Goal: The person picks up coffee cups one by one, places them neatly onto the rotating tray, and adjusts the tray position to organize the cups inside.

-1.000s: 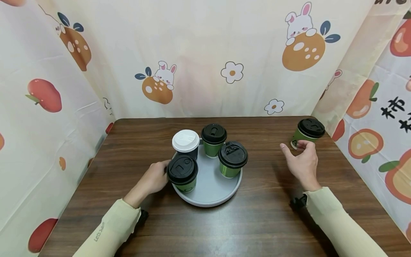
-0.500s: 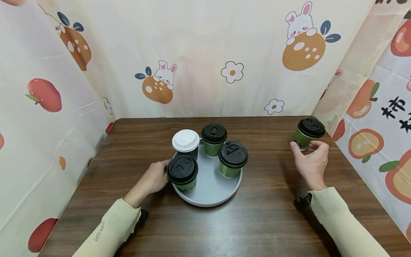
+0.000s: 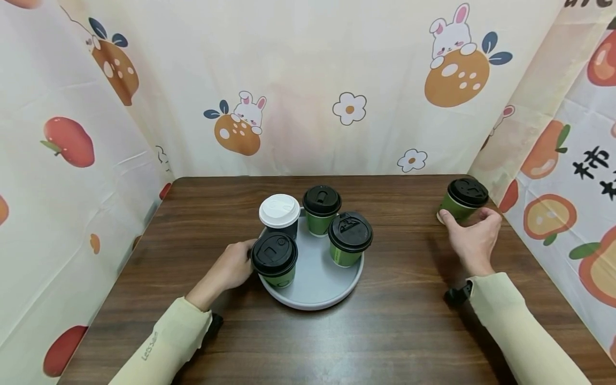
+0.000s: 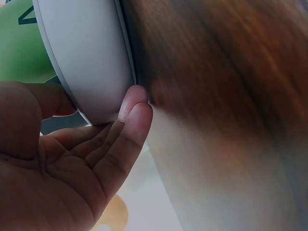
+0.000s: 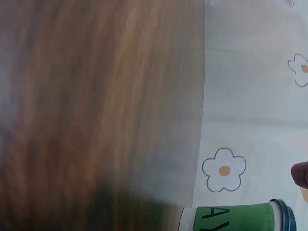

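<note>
My left hand [image 3: 236, 264] grips the left rim of a round light-grey tray [image 3: 315, 291]. In the left wrist view, the thumb [image 4: 50, 98] is over the rim and the fingertips [image 4: 137, 115] lie against the tray's outside. On the tray stand a dark paper cup with a white lid [image 3: 279, 211] and three green paper cups with black lids, the closest one [image 3: 274, 256] beside that hand. My right hand [image 3: 476, 238] is at another green paper cup [image 3: 457, 208], thumb and fingers spread at its near side. A fingertip [image 5: 301, 174] appears apart from this cup in the right wrist view.
The brown wooden table [image 3: 385, 331] meets a printed cloth wall [image 3: 298, 69] at its back edge. More printed cloth [image 3: 548, 203] runs along the right side, close to the single cup, and along the left side [image 3: 110, 176].
My right hand has moved right and slightly forward, so its thumb and fingers now straddle the single green cup's near side. The left hand, tray and cups look unmoved.
</note>
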A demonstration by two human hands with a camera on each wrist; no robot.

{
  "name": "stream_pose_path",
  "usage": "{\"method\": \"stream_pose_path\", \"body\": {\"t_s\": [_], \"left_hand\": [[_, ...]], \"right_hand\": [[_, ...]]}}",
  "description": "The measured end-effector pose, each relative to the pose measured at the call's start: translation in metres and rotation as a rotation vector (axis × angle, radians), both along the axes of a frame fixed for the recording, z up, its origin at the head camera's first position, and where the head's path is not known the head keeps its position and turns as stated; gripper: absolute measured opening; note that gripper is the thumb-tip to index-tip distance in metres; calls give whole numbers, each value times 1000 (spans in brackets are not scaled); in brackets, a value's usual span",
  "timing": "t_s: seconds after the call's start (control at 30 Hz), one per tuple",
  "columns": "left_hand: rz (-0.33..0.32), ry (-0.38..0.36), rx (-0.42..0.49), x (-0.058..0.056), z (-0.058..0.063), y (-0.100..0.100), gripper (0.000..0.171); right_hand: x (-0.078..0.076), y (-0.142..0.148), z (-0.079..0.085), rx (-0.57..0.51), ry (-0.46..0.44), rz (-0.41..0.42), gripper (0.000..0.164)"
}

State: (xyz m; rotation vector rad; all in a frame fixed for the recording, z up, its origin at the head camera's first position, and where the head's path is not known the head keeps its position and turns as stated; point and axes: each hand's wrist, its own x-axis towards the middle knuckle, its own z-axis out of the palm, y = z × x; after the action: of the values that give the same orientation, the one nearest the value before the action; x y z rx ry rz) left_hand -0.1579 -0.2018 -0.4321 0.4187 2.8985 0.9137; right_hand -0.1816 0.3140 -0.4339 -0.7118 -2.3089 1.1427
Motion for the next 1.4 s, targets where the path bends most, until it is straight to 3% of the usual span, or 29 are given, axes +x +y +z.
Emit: {"method": "stream_pose_path", "body": {"t_s": [0.5,0.93,1.4], "left_hand": [[-3,2,5,1,2,1,29],[-10,-3,10,2,1,0,26],[-1,-7,10,2,0,0,27]], "right_hand": [[-13,10,-3,-38,-24,-35,104],[-26,23,-7,-113,-108,-44,111],[-31,25,-7,-158,-106,-27,111]]}}
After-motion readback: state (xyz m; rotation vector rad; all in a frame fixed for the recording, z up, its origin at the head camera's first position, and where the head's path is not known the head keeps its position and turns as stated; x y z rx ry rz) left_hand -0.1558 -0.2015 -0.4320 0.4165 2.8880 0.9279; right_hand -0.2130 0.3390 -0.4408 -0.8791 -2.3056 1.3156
